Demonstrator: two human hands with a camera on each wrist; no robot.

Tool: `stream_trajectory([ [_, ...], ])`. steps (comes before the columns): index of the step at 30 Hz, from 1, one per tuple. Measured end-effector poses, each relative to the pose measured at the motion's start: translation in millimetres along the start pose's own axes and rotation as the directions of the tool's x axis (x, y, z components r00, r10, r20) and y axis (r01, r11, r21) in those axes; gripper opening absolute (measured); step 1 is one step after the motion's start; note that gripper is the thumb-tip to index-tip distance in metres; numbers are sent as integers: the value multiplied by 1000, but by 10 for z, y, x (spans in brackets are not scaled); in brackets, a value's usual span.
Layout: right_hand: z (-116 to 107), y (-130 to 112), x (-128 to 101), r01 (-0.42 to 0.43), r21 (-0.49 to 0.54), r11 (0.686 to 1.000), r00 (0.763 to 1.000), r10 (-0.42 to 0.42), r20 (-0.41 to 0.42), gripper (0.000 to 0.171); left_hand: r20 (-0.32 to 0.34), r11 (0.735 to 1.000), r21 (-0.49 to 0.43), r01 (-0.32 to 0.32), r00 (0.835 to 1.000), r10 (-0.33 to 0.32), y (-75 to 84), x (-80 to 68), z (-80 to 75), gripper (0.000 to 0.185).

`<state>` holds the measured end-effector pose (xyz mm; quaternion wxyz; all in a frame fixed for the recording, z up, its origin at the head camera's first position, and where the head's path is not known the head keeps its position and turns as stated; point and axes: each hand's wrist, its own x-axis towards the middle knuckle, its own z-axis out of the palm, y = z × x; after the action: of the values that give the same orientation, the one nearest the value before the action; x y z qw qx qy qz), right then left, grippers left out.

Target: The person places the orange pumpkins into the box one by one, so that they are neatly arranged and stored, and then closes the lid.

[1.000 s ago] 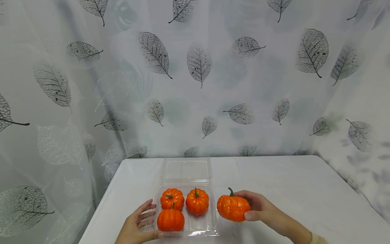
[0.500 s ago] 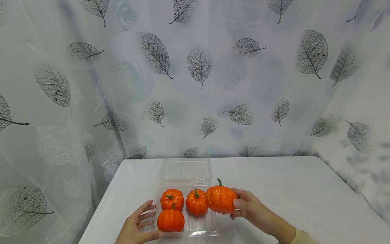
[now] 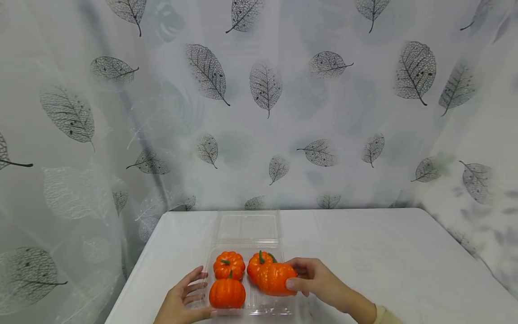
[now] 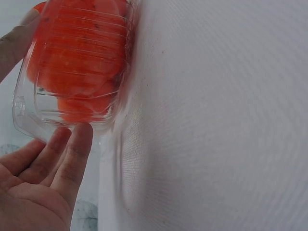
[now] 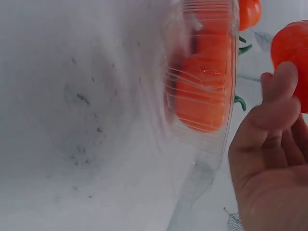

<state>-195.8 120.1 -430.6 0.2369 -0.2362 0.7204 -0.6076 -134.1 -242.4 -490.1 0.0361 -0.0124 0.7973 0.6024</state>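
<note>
Four small pumpkins show, and the one in play (image 3: 275,279) hangs over the near-right corner of the clear tray (image 3: 247,310), at about 5 o'clock from the tray's middle. It touches the far-right pumpkin (image 3: 256,265); whether it rests on the floor I cannot tell. It looks light, stiff and glossy, probably a bit slippery, so a wide grasp round its ribbed flanks seems safer than the thin green stem. The right hand (image 3: 317,282) grasps it so, thumb in front, fingers curled behind. The left hand (image 3: 183,298) is relaxed, straight fingers against the tray's left wall at 9 o'clock, thumb at its front rim; thin plastic likely flexes.
</note>
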Motion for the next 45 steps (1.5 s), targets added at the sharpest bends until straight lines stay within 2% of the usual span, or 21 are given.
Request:
stream_trajectory([
  [5, 138, -7, 35, 27, -228, 973, 998, -39, -48, 39, -3, 1000, -3, -1, 1000, 1, 0, -1, 2, 100],
  [8, 199, -1, 49, 21, -345, 938, 996, -49, -73, 40, -6, 1000, -3, 2, 1000, -2, 0, -2, 5, 100],
  [13, 264, 27, 75, 23, -470, 882, 994, -69, -80, 43, -10, 1000, 6, 11, 1000, -11, 0, -3, 7, 101],
  [23, 352, 67, 89, -11, -612, 791, 992, -68, -106, 50, -3, 1000, -4, -8, 1000, 8, 3, -3, 12, 99],
  [32, 330, 180, 80, 65, -707, 704, 984, -164, -72, 54, -2, 1000, -11, -8, 1000, 8, 34, -12, 20, 99],
  [39, 311, 212, 82, 83, -747, 660, 981, -187, -56, 59, -4, 1000, -12, -14, 1000, 14, 34, -12, 18, 99],
  [43, 303, 242, 86, 131, -762, 634, 970, -242, -35, 56, -3, 1000, -19, -23, 1000, 23, 43, -15, 21, 99],
  [45, 297, 265, 87, 164, -778, 606, 958, -285, -20, 56, -2, 1000, -20, -23, 1000, 23, 48, -18, 21, 99],
])
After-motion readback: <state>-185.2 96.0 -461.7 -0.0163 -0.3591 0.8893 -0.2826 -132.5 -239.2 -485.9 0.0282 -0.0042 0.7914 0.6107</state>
